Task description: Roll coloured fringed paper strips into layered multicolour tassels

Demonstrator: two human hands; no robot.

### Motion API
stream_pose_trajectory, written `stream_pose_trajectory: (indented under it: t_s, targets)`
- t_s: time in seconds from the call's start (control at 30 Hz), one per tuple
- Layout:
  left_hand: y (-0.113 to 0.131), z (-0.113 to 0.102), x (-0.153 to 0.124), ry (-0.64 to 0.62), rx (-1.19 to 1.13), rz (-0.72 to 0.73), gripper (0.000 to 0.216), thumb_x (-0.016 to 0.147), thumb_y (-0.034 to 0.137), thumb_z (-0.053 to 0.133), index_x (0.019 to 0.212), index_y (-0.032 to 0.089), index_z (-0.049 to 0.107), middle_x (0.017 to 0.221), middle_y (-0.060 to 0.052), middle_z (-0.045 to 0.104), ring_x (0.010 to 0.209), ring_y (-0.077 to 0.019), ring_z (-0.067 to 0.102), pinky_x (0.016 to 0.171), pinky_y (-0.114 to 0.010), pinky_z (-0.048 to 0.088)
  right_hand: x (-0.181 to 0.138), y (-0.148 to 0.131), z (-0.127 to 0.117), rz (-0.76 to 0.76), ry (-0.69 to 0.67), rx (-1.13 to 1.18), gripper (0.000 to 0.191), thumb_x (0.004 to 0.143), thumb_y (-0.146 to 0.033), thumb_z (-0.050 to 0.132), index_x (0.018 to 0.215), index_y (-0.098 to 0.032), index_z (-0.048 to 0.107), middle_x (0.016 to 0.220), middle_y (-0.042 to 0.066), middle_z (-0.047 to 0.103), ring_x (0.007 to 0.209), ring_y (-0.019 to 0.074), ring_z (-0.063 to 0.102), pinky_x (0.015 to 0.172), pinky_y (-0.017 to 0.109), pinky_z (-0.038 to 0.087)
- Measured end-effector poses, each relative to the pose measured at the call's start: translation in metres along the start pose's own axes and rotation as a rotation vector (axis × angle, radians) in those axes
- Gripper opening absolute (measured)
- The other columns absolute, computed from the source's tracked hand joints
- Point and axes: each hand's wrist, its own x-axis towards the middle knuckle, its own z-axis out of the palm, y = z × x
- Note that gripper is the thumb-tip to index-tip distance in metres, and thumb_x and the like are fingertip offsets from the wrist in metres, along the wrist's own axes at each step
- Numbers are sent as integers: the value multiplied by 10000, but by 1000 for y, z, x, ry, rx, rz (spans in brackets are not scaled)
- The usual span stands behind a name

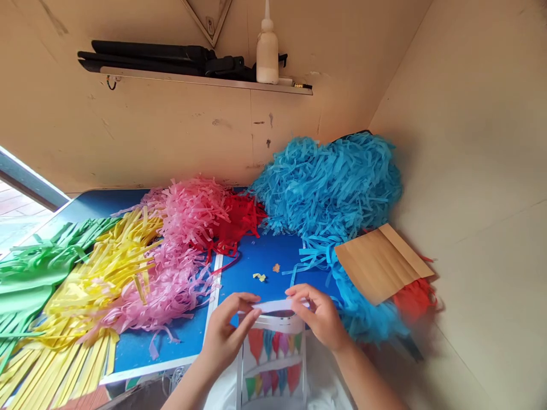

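Note:
A clear plastic bag hangs upright at the front edge of the table, with rows of small coloured tassels showing on or through its front. Across its top runs a whitish strip, likely the bag's flap. My left hand pinches the strip's left end between thumb and fingers. At the right end, my right hand has its thumb and fingers closed on the same strip. The bag's lower part runs out of view.
Piles of blue, pink, red, yellow and green tissue fringe cover much of the blue table. A brown paper piece lies at right. Above, a wall shelf holds a glue-type bottle.

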Motion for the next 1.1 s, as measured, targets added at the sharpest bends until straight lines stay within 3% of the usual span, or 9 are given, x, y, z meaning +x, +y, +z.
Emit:
stream_pose_trajectory:
  t_s: [0.13,0.23,0.5,0.7,0.87,1.1]
  targets:
    - [11,-4,8,-103,58,-216,252,887,448,610,994,234,688,1013,-54,765,908,-207,718,782,-306,575,10,-11,-7,180,-178,-14,304,811,-383,710,1053,-203,755,1098,90,736,1051,272,654,932,392,486]
    - [15,-7,9,-145,91,-229,307,886,486,592,1042,247,707,1053,-55,766,951,-218,716,827,-323,572,12,-15,-10,242,-233,36,341,788,-391,709,1063,-196,759,1133,93,720,1077,283,637,940,402,473]
    - [21,-4,5,-107,31,-234,321,884,487,592,1035,234,717,1014,-61,780,873,-202,740,770,-282,585,5,-20,-7,272,-224,91,323,755,-372,690,1009,-189,772,996,68,685,916,231,638,799,333,484]
    - [34,-4,11,-133,52,-184,274,888,459,591,869,225,732,851,-45,774,766,-187,719,692,-249,555,13,-42,-10,141,-313,-160,218,840,-308,656,993,-229,791,990,51,733,902,202,671,784,282,484]
    - [41,-3,4,-126,1,-262,238,884,427,597,951,222,696,943,-48,760,854,-196,707,772,-275,546,17,-58,-2,-33,-314,-494,146,888,-272,660,874,-305,801,879,-12,775,842,177,688,747,278,422]
    - [45,-2,-9,-119,-173,-326,200,898,343,575,1050,217,603,1036,-50,705,932,-187,669,826,-293,525,12,-59,6,-189,-272,-744,162,911,-247,651,964,-335,777,945,-26,780,834,162,698,705,294,352]
